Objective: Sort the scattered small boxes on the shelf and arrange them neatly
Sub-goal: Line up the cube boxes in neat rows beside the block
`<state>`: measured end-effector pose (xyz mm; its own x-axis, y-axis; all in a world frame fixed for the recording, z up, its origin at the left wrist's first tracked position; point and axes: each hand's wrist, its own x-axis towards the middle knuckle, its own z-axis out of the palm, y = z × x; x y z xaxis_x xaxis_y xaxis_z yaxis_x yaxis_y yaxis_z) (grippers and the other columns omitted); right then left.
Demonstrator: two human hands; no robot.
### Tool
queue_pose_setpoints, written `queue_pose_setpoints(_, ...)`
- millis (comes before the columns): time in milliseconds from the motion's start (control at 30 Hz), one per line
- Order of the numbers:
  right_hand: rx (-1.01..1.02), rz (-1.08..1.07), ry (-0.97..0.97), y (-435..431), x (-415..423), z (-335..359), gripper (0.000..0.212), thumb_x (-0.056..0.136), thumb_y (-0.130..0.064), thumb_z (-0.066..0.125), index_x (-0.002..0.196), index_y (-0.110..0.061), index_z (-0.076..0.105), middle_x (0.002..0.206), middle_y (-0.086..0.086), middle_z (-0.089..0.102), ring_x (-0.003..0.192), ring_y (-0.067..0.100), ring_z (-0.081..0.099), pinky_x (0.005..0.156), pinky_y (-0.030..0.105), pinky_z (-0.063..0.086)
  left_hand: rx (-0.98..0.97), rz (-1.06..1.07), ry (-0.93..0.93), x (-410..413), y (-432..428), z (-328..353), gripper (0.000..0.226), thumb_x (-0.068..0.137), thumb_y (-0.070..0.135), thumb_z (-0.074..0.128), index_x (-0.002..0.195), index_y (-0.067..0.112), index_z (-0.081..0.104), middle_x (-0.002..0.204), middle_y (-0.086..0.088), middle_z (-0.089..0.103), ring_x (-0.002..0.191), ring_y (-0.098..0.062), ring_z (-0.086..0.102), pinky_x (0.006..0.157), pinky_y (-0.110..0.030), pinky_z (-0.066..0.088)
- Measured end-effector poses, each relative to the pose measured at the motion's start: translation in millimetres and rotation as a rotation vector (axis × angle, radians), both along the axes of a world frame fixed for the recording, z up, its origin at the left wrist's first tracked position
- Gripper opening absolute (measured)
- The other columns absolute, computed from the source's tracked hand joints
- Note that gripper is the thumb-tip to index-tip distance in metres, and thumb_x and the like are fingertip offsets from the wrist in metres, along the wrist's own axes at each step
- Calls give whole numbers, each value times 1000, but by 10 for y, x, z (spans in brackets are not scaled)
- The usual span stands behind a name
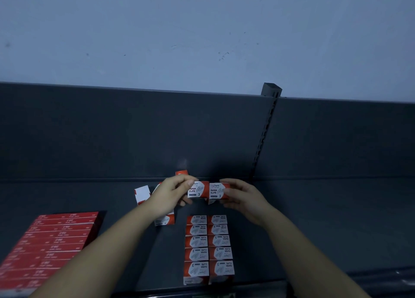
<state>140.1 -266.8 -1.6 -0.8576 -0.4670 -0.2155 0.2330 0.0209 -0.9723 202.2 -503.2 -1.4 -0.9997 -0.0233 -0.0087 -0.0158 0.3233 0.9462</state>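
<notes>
Hands holding two paper-clip boxes side by side above the shelf [314,207].

Left hand [173,192] pinches the first box [197,190] and right hand [244,196] pinches the second box [218,191]. Both long axes run left-right, lettering upright to the camera, inner ends nearly touching. Below lies the sorted block [208,248]: ten boxes in two columns of five, long axes left-right, lettering upside down. Three loose boxes show near the left hand: the wrist-side box [165,221], the white-faced box [142,194] and the rear box [182,173].
</notes>
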Motion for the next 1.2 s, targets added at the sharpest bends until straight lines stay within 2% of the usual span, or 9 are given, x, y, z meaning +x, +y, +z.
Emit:
queue_pose_setpoints(200,-54,10,-1,39,70,33,29,93,-8,64,121,-13,65,114,14,70,95,27,71,86,36,58,48,15,2,60,55,38,28,101,29,48,121,18,64,110,-3,67,79,-20,72,67,-25,54)
queue_pose_setpoints(400,-86,27,-16,99,120,88,30,92,-5,64,122,-11,64,111,13,71,94,26,71,84,35,59,20,10,21,136,100,62,25,102,29,48,118,22,66,93,4,70,75,-13,70,67,-24,52)
queue_pose_setpoints(600,-112,42,-36,130,155,91,32,91,-5,65,122,-12,64,113,12,71,97,27,71,84,36,58,36,17,23,188,122,63,27,101,30,48,121,22,64,94,4,70,73,-11,69,69,-26,52)
queue_pose_setpoints(700,-122,47,-41,143,170,91,32,91,-6,65,122,-12,65,113,13,71,97,27,71,84,36,58,34,21,28,210,132,72,27,101,29,48,121,21,65,89,5,70,72,-9,68,68,-24,51)
queue_pose_setpoints(1000,-136,54,-46,127,167,21,32,91,-5,64,122,-11,65,115,14,70,98,30,70,85,38,58,23,10,47,240,105,36,25,101,30,49,117,30,67,100,-6,72,78,-15,70,72,-30,54)
queue_pose_setpoints(1200,-128,65,-29,121,153,30,34,91,-6,64,124,-12,64,115,14,71,102,31,69,89,40,58,32,11,44,236,83,24,26,100,33,50,118,30,67,99,1,73,80,-17,69,71,-30,53)
